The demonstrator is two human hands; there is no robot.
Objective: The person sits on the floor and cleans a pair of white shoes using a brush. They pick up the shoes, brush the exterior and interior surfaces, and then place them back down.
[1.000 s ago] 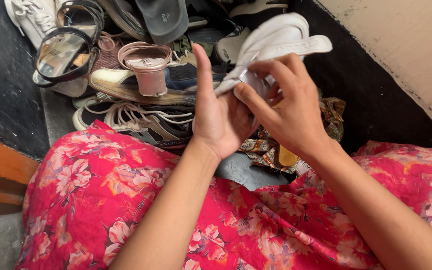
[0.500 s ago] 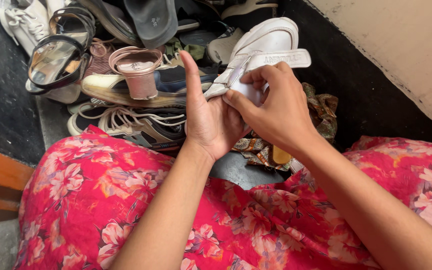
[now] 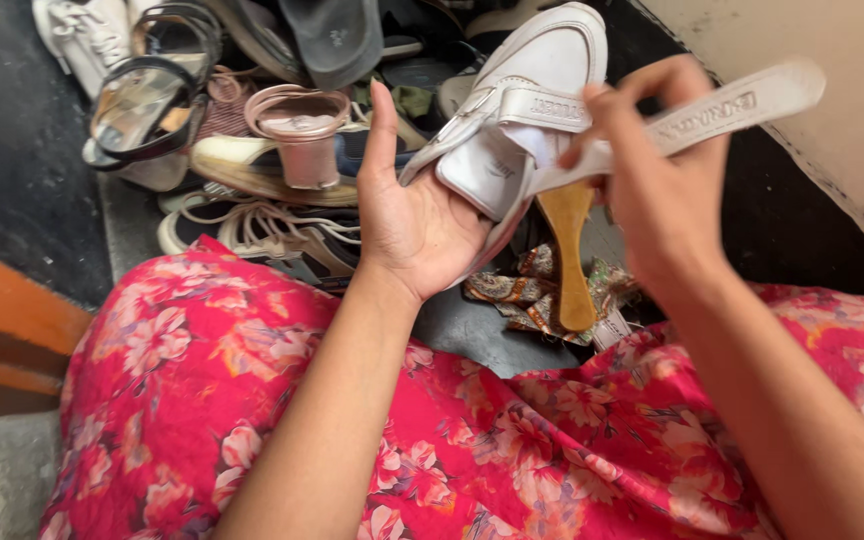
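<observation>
A white strap sneaker (image 3: 542, 60) rests heel-first in my left hand (image 3: 412, 215), whose palm cups it from below with the thumb pointing up. My right hand (image 3: 667, 190) pinches one of the shoe's white straps (image 3: 722, 108) and holds it pulled out to the right, away from the shoe. A second white strap (image 3: 542, 105) stays fastened across the shoe's top, and the tongue (image 3: 487, 170) is exposed. Both arms reach forward over my lap in a red floral dress (image 3: 252, 400).
A heap of footwear lies ahead: a pink block-heel sandal (image 3: 297, 125), a black strappy sandal (image 3: 152, 95), a laced sneaker (image 3: 272, 235), grey slippers (image 3: 332, 35). A wooden-soled sandal (image 3: 567, 250) lies on patterned cloth (image 3: 512, 295). A beige wall (image 3: 832, 60) rises right; dark floor (image 3: 12, 170) left.
My right hand has pulled the strap free and swung it out to the right. The shoe has tipped up in my left palm, opening its tongue to view.
</observation>
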